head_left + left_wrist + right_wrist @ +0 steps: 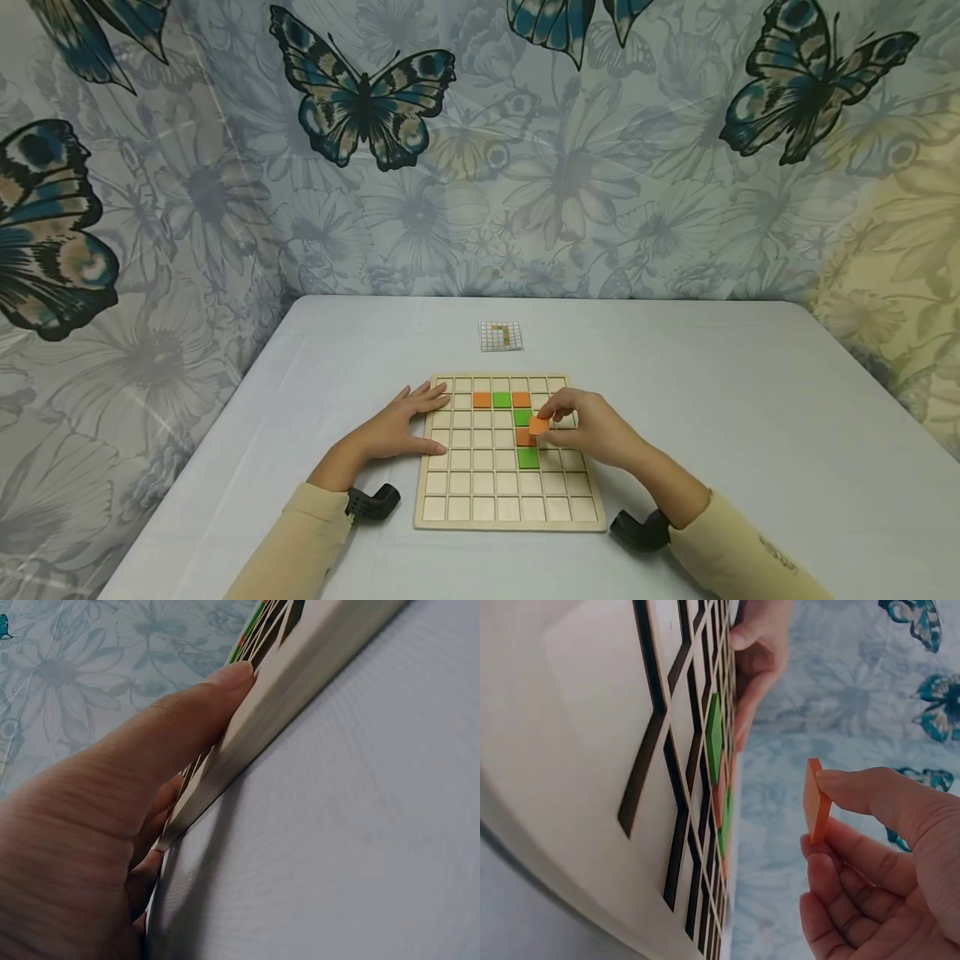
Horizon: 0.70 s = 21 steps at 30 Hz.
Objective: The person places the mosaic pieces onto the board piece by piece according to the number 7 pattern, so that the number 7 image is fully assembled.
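Note:
A wooden grid board (510,527) lies on the table. Orange, green and orange square tiles run along one of its upper rows. Below the right-hand orange tile (521,399), a green, an orange and a green tile (528,458) continue down the same column. Between thumb and fingertips my right hand (600,429) pinches another orange tile (817,802), raised above the board just right of that column. My left hand (397,423) rests on the board's left edge with fingers spread; its thumb (187,720) presses on the rim in the left wrist view.
Behind the board lies a small card (500,336) printed with a grid and a coloured pattern. A white cloth (360,333) covers the table. Butterfly-patterned fabric (570,167) hangs behind it and at the left. Black devices (641,532) sit on both wrists.

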Each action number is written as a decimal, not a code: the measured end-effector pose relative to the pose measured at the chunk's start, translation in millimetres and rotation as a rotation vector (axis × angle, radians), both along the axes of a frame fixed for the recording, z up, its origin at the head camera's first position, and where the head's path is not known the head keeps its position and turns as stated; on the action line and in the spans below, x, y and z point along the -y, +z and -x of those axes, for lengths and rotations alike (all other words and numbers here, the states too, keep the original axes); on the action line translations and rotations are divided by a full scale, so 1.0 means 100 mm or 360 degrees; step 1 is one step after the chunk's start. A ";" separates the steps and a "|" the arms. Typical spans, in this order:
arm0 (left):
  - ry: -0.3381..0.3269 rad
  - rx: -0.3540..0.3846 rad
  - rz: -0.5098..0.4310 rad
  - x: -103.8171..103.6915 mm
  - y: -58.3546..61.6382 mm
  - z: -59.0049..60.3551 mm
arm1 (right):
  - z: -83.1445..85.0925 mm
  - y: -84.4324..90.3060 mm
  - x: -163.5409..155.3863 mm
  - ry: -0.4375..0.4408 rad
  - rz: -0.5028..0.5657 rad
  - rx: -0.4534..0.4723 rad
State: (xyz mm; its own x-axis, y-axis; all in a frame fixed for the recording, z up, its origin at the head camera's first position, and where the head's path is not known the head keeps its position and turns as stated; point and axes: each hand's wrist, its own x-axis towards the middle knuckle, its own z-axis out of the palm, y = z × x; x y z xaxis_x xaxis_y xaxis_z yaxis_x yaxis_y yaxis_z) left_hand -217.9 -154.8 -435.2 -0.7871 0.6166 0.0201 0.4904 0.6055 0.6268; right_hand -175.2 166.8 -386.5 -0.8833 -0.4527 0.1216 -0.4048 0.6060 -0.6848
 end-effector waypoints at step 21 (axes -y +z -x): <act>-0.0004 0.0010 0.0005 0.00 0.01 0.00 | -0.24 -0.02 0.13 0.0218 -0.0049 0.0057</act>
